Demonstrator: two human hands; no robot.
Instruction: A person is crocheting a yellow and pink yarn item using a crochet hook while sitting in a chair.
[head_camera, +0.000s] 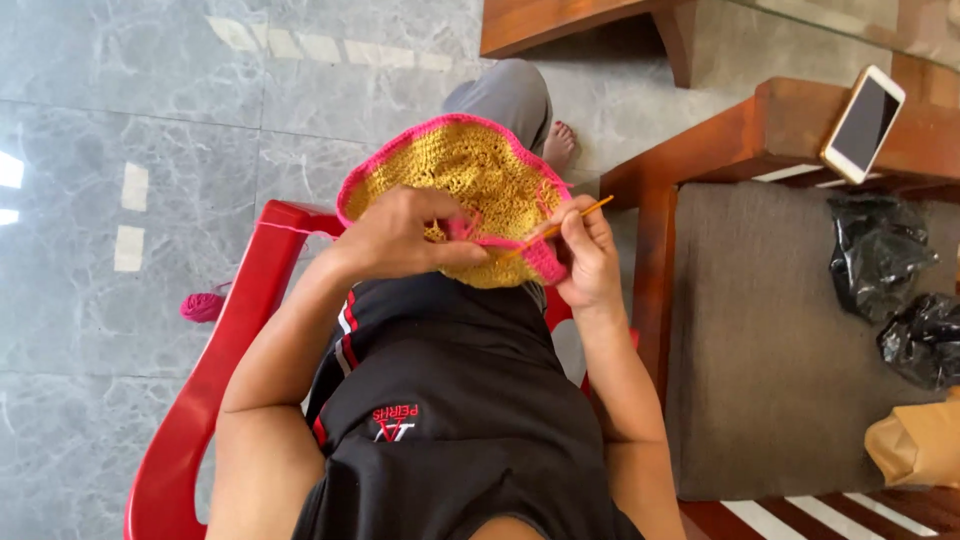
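Grey marble floor (120, 120) spreads below me, glossy with pale window glare, and I sit in a red plastic chair (215, 380) with the work raised over my lap. My left hand (400, 240) is closed on the crochet piece (470, 175), thumb on top and fingers curled under its near edge, pinching it close to where the pink yarn runs. That piece is a round, wavy disc of mustard yellow stitches with a bright pink border, held above my knees, between my two hands. My right hand (590, 260) is closed around an orange hook (570, 222), which points leftward across the disc's right rim; its tip lies against the pink edging, though I cannot tell whether it is through a stitch. A strand of pink yarn crosses the chair arm down to a small pink ball (202, 306) lying on the floor just left of the chair. My bare foot (560, 145) shows beyond the disc. To my right stands a wooden seat with a brown cushion (760, 340); a phone (862, 124) rests on its arm, two crumpled black bags (885, 260) lie on the cushion, and a tan paper bag (920, 440) sits at its near corner.
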